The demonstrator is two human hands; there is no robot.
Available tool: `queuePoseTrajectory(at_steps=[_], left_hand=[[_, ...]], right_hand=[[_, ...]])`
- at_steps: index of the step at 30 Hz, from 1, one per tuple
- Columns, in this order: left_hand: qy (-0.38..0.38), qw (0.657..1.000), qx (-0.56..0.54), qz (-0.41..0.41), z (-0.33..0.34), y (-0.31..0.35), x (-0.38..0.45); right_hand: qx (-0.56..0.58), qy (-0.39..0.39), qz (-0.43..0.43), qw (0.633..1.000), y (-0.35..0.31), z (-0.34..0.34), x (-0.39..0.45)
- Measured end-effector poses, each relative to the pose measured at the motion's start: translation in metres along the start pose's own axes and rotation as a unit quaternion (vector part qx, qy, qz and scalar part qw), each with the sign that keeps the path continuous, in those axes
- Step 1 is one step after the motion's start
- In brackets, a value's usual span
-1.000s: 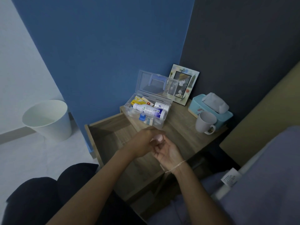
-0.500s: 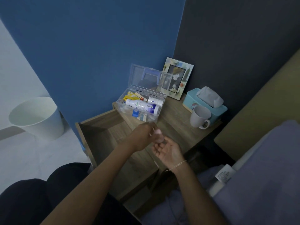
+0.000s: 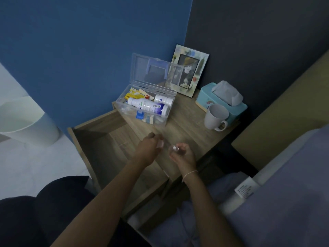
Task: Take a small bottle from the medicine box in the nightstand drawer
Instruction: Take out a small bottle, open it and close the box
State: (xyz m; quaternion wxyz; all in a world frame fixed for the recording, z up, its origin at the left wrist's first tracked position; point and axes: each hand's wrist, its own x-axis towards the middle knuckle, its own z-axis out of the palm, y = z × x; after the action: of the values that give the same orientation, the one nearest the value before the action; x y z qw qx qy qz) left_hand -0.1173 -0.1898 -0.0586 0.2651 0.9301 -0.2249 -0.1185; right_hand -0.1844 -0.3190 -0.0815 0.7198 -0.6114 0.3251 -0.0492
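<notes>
We hold a small bottle (image 3: 174, 149) in our right hand (image 3: 182, 155), grip closed around it. Our left hand (image 3: 148, 148) pinches something pale, unclear. The medicine box (image 3: 142, 111) sits open at twelve o'clock.

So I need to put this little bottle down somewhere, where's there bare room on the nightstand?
Bare wood lies on the nightstand top between the open medicine box and your hands, left and right. The open drawer also looks empty. The back right is crowded: picture frame, tissue box, mug.
</notes>
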Motion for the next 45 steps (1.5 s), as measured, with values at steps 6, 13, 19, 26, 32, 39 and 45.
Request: queuePoseTrajectory(at_steps=[6,13,19,26,32,39,45], left_hand=[[0.017,0.997,0.071,-0.011,0.027,-0.003,0.004],[0.048,0.995,0.082,0.035,0.042,-0.019,0.000],[0.100,0.984,0.091,0.117,0.048,-0.029,-0.010],[0.080,0.982,0.067,0.160,0.048,-0.034,-0.023],[0.048,0.978,0.072,0.190,0.046,-0.020,-0.025],[0.063,0.980,0.073,0.175,0.045,-0.018,-0.027],[0.063,0.994,0.059,0.071,0.044,-0.033,-0.001]], right_hand=[[-0.216,0.058,-0.122,0.967,0.014,0.005,0.005],[-0.307,0.062,-0.167,0.935,0.022,0.000,0.002],[-0.338,0.074,-0.175,0.922,0.025,-0.001,-0.001],[-0.338,0.091,-0.156,0.924,0.022,-0.001,-0.002],[-0.335,0.113,-0.155,0.923,0.021,-0.003,-0.004],[-0.291,0.112,-0.163,0.936,0.021,-0.001,-0.006],[-0.257,0.185,-0.224,0.922,-0.007,0.004,0.011]])
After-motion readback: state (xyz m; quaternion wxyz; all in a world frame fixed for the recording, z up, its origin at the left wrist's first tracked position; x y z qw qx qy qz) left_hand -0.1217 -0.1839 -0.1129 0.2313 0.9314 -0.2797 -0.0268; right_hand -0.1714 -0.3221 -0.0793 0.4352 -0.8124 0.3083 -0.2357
